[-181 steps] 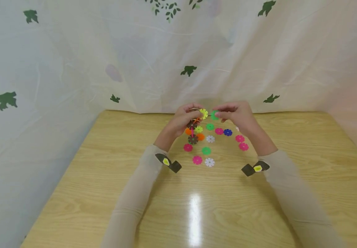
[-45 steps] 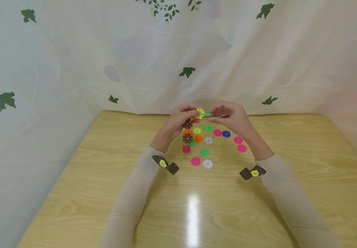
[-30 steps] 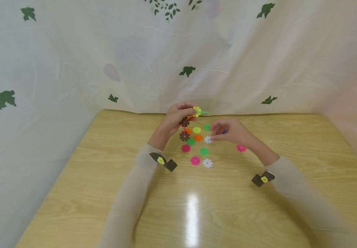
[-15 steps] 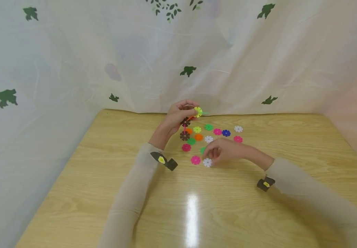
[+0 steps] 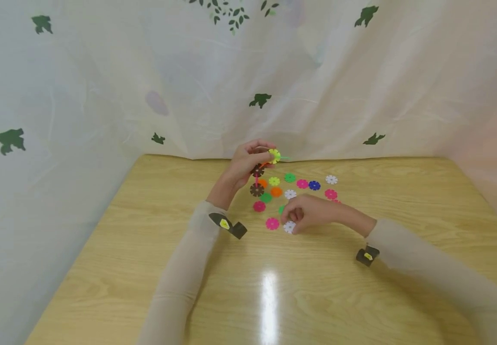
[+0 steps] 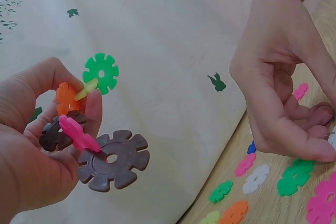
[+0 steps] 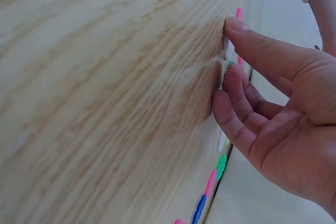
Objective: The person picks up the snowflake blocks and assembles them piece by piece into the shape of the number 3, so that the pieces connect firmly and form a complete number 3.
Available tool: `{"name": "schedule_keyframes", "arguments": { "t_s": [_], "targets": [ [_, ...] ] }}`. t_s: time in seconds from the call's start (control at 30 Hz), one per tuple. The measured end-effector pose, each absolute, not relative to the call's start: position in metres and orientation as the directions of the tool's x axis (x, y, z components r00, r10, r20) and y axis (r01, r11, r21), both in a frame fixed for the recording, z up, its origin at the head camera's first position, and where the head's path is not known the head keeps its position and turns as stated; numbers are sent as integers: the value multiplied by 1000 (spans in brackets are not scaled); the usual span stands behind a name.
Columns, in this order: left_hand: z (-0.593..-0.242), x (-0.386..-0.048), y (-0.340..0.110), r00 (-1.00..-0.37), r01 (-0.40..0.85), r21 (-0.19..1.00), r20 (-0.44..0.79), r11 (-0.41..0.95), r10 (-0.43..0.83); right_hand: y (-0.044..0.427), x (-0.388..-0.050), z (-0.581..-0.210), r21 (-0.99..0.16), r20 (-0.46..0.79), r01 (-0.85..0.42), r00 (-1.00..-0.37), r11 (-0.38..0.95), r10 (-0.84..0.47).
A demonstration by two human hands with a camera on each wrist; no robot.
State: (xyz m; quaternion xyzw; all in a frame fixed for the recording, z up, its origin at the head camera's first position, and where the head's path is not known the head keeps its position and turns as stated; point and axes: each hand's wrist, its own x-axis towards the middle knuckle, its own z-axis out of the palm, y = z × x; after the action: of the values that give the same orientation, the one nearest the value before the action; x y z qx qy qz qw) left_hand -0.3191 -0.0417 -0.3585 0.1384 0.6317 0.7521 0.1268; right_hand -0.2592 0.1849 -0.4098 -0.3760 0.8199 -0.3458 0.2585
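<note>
My left hand (image 5: 245,165) holds a chain of notched plastic snowflake discs above the far part of the table. Linked in it are a brown disc (image 6: 114,161), a pink disc (image 6: 79,134), a second brown disc (image 6: 55,132), an orange disc (image 6: 66,98), a yellow disc (image 5: 274,155) and a green disc (image 6: 101,73). The thumb and fingers pinch the chain near its yellow and orange discs. Down at the table, my right hand (image 5: 310,211) has its thumb and fingertips at the edges of a white disc (image 5: 289,227), which lies flat and is partly covered.
Loose discs lie around: pink (image 5: 272,224), orange (image 5: 276,191), blue (image 5: 314,185), white (image 5: 331,179) and several more. The wooden table (image 5: 153,268) ends at a pale printed curtain (image 5: 213,96) at the back.
The green disc, earlier held by the right hand, now sits joined to the yellow one. My right hand let go and came down toward me to the white disc; the left hand barely moved.
</note>
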Motion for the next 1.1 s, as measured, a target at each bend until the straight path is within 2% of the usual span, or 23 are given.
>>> {"name": "schedule_keyframes", "arguments": {
  "t_s": [0.3, 0.53, 0.67, 0.9, 1.1],
  "targets": [
    [-357, -321, -44, -933, -9, 986, 51, -164, 357, 182, -261, -409, -760, -153, -434, -603, 484, -783],
    [-356, -322, -46, -935, -11, 985, 50, -170, 351, 179, -267, -399, -722, -68, -508, -624, 470, -778],
    [-355, -322, -47, -936, -4, 986, 55, -168, 346, 181, -272, -380, -719, -1, -502, -691, 481, -723],
    [-355, -321, -47, -937, -12, 984, 51, -178, 345, 194, -279, -342, -769, 130, -421, -840, 481, -527],
    [-356, -321, -48, -939, -15, 984, 48, -180, 341, 198, -279, -328, -857, 243, -363, -911, 366, -334]
  ]
}}
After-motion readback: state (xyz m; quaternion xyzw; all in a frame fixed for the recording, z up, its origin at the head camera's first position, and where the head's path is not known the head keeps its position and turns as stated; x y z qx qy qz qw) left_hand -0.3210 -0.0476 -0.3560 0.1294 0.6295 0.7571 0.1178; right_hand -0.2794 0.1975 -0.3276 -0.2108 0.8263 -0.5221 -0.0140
